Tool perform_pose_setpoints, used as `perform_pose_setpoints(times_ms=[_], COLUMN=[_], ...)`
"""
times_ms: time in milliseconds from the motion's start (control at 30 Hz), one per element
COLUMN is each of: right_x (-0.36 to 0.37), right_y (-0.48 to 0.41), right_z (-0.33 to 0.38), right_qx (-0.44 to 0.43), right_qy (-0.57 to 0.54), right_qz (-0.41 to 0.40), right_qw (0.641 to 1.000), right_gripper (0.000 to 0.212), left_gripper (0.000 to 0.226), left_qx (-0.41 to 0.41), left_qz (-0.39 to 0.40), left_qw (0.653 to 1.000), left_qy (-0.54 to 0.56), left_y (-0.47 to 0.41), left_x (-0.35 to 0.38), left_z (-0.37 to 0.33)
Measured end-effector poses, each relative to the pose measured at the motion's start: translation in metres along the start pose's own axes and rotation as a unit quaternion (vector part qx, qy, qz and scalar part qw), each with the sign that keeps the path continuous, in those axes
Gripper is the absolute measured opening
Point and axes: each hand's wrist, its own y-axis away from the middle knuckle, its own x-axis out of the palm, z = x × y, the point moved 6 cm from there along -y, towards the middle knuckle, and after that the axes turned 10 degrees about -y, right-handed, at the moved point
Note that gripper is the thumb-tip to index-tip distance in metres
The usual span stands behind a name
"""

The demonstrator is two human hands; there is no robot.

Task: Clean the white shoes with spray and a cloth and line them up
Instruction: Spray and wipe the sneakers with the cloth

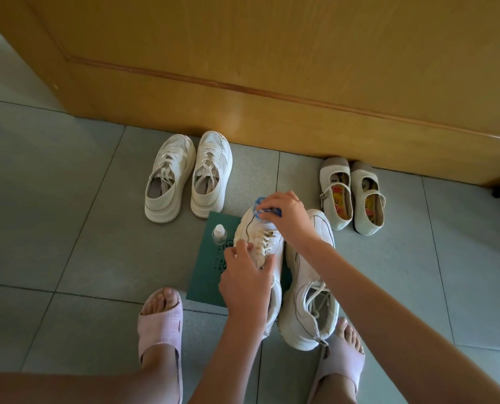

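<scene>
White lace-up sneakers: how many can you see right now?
4. Two stand paired by the wooden door; one lies on the green mat under both hands; one sits just right of it. None seems hidden.

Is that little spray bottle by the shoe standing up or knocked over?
Standing up. The spray bottle sits upright on the green mat, white cap pointing toward the camera, just left of the sneaker being wiped.
</scene>
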Motion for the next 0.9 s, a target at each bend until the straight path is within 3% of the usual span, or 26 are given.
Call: perform_pose_setpoints(times_ms=[300,500,567,633,700,900], right_x=[-0.031,-0.041,-0.013,0.021,0.036,0.009], right_y=[0.025,0.004,-0.008,-0.011,-0.01,0.002], right_z=[-0.015,0.009,0.029,0.036,0.028,0.01], right_qx=[0.018,0.005,-0.033,-0.064,-0.073,-0.13], right_qy=[0.045,-0.001,-0.008,0.058,0.131,0.106], right_qz=[0.069,-0.034,0.035,0.137,0.186,0.083], right_qw=[0.996,0.999,0.999,0.987,0.971,0.982], right_gripper=[0.014,0.016,0.015,0.016,0.019,0.012], left_gripper=[0.04,0.04,0.039,0.039,0.039,0.04], left_qx=[-0.002,0.004,0.002,0.002,0.005,0.014], left_qz=[0.0,-0.005,-0.006,-0.006,-0.006,0.003], left_qw=[1.0,1.0,1.0,1.0,1.0,1.0], left_qy=[-0.003,-0.012,-0.018,-0.022,-0.028,-0.023], left_y=[-0.001,0.0,0.0,0.0,0.0,-0.004], left_x=[-0.001,-0.003,-0.003,-0.002,-0.002,0.001], left_z=[0.001,0.0,0.0,0.0,0.0,-0.001])
